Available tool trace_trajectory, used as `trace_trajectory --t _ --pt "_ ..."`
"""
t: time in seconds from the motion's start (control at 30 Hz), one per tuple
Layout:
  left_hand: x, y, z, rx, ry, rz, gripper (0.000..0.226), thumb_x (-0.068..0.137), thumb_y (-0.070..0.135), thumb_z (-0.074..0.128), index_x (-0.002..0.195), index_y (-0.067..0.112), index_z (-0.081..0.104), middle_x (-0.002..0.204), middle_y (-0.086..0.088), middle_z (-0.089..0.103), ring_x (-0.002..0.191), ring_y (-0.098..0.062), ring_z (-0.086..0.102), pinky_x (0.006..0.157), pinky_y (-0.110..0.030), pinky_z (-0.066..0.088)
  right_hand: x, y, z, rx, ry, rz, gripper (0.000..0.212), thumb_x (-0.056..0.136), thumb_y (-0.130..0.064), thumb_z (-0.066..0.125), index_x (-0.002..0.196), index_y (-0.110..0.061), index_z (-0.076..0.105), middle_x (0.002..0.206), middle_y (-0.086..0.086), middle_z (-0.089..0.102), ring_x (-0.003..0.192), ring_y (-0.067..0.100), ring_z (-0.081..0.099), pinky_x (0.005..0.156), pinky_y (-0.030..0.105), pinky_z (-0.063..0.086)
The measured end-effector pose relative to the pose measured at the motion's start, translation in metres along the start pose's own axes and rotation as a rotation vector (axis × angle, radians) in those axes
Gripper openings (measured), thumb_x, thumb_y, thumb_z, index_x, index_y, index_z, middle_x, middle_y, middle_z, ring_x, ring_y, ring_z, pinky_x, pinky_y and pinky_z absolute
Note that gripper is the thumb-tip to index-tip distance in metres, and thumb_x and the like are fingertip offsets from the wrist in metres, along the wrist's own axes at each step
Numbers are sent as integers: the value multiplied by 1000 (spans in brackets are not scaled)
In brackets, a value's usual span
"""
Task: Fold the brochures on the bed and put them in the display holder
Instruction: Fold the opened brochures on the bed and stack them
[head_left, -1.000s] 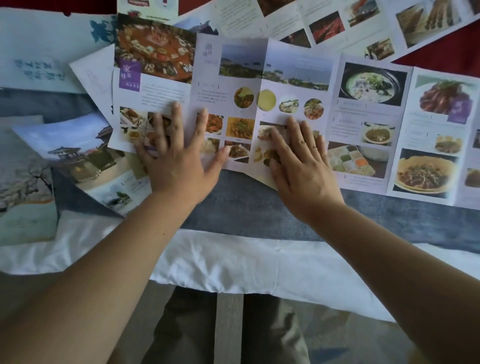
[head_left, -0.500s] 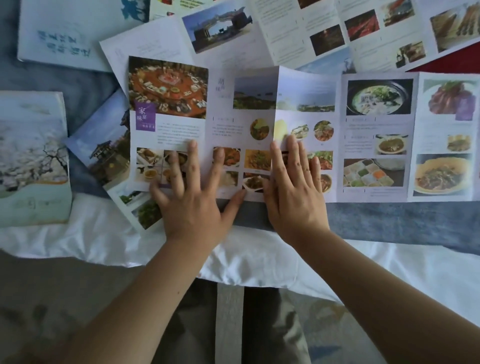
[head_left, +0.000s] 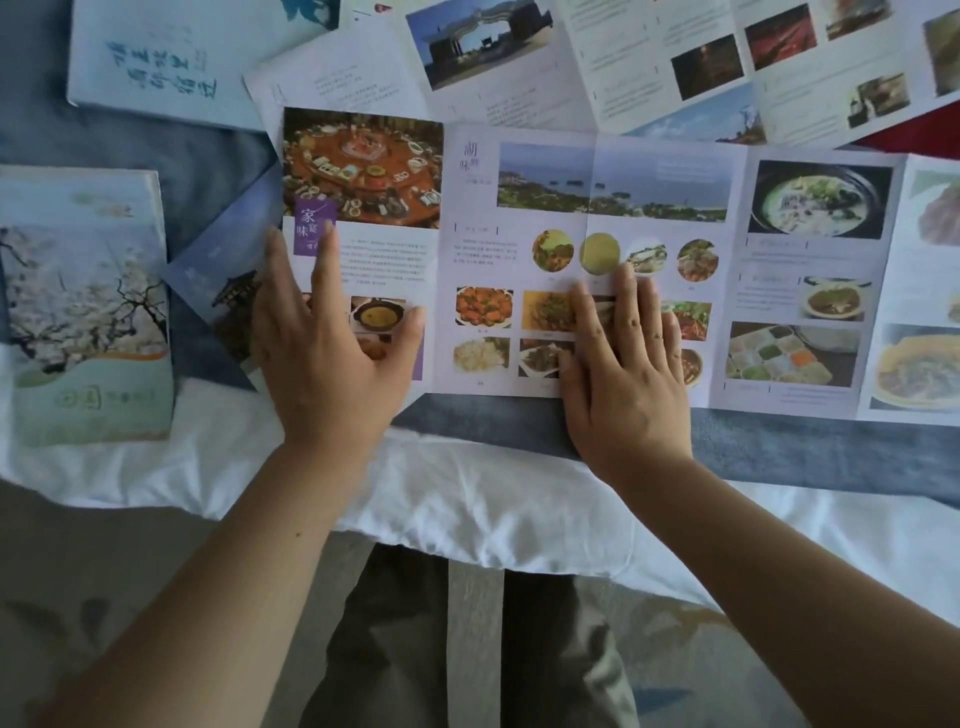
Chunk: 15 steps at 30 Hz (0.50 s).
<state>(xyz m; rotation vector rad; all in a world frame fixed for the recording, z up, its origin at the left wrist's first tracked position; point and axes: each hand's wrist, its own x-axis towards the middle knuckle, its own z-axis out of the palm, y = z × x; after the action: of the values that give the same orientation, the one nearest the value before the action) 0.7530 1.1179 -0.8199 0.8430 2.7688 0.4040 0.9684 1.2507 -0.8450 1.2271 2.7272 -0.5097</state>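
Bed (head_left: 467, 499): white sheet along near edge, blue-grey runner (head_left: 779, 447) across it, all paper lying on top.

Food brochure (head_left: 649, 208): fully unfolded, flat, long side parallel to bed edge, printed face up. Five panels visible, right end runs out of view. Near edge lies on the runner.

Second open brochure (head_left: 623, 62): behind the food brochure, angled, scenery photos up; its near edge is tucked under the food brochure's far edge.

Calligraphy booklet (head_left: 156, 62): far left corner, closed, pale blue cover.

Blossom-tree booklet (head_left: 83, 312): left of the food brochure, closed, apart from it, near end on the white sheet.

Pagoda leaflet (head_left: 223, 280): between those two, tilted; appears to slide under the food brochure's left panel, overlap partly hidden by the hand.

Left hand (head_left: 327, 358): flat, palm down on the leftmost panel, fingers straight and spread, thumb stretched right. Grips nothing.

Right hand (head_left: 628, 384): flat, palm down, fingers straight and close together, pressing on the crease between second and third panels. Grips nothing.
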Motion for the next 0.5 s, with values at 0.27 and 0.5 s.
trace_trajectory --t 0.27,0.5 --pt "-17 38 -37 -8 61 286 68 91 17 71 153 15 45 164 -19 29 147 -36 37 112 -48 41 0 -1 1 -11 13 -3 60 109 -44 28 165 -28 11 172 9 -1 159 29 -5 128 49 3" --pt "-45 83 -40 -82 -48 416 80 88 -10 52 158 24 38 168 -21 18 148 -33 38 79 -38 57 1 0 -5 101 -2 -6 60 110 -37 32 164 -17 16 172 8 1 159 26 -6 129 46 2"
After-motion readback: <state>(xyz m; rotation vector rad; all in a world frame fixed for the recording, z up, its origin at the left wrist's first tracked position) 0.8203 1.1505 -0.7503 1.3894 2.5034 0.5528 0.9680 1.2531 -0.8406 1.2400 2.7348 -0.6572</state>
